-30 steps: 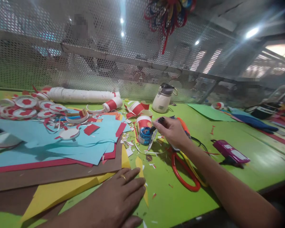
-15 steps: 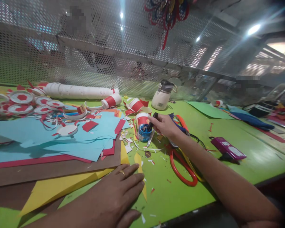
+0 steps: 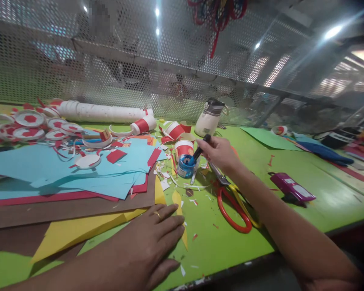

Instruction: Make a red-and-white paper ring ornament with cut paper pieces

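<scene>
My right hand point(image 3: 220, 155) is closed around the black handle of a brush point(image 3: 198, 152), which slants down into a small blue tin point(image 3: 185, 169). The brush's lower end is blue and partly inside the tin. Close behind the tin stands a red and white paper cup point(image 3: 183, 148). Under my right forearm lies a pair of scissors point(image 3: 234, 210) with red and yellow handles. My left hand point(image 3: 157, 242) rests flat, palm down and fingers stretched, at the table's near side. Its fingertips meet a pointed yellow paper strip point(image 3: 180, 210).
Blue paper sheets point(image 3: 79, 165) and brown sheets point(image 3: 94, 210) are piled at left. Behind them are cut cup rings point(image 3: 28, 118) and a long stack of white cups point(image 3: 106, 112). A jug point(image 3: 208, 119) stands at the back. A purple pouch-like item point(image 3: 293, 188) lies right. Scraps litter the middle.
My right hand has risen slightly and shifted right, drawing the brush up so more of it shows above the tin. My left hand stays flat in place. The view has tilted slightly.
</scene>
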`<action>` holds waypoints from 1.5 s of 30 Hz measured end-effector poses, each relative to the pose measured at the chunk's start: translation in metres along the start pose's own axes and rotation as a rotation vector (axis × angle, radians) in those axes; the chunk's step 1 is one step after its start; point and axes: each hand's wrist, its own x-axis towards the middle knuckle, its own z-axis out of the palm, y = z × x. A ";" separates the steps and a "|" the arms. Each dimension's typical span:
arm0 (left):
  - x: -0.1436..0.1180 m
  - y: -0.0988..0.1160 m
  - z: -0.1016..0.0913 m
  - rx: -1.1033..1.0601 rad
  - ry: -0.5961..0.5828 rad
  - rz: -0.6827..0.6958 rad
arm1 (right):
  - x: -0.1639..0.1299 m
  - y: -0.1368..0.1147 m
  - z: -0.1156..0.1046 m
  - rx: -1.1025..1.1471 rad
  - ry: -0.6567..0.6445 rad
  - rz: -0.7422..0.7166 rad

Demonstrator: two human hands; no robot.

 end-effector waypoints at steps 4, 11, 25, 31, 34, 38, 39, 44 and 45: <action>-0.002 -0.002 0.003 -0.012 0.007 0.007 | -0.010 -0.020 -0.013 0.024 0.165 -0.161; -0.003 -0.005 0.009 0.000 0.063 0.058 | -0.044 -0.047 -0.021 0.224 0.120 -0.148; 0.001 -0.002 0.008 0.033 0.044 0.010 | -0.064 -0.036 0.005 0.068 -0.230 -0.048; 0.000 -0.003 0.012 0.059 0.030 0.013 | -0.061 -0.032 0.007 0.051 -0.202 -0.074; 0.001 -0.002 0.010 0.055 0.041 0.015 | -0.061 -0.031 0.008 0.027 -0.212 -0.077; 0.003 -0.002 0.009 0.044 0.035 0.018 | -0.060 -0.030 0.010 0.006 -0.211 -0.071; 0.003 -0.003 0.009 0.048 0.034 0.022 | -0.060 -0.030 0.010 0.006 -0.212 -0.070; 0.002 -0.004 0.012 0.049 0.041 0.029 | -0.059 -0.030 0.011 0.029 -0.225 -0.046; 0.001 -0.004 0.012 0.048 0.043 0.032 | -0.059 -0.030 0.011 0.036 -0.226 -0.042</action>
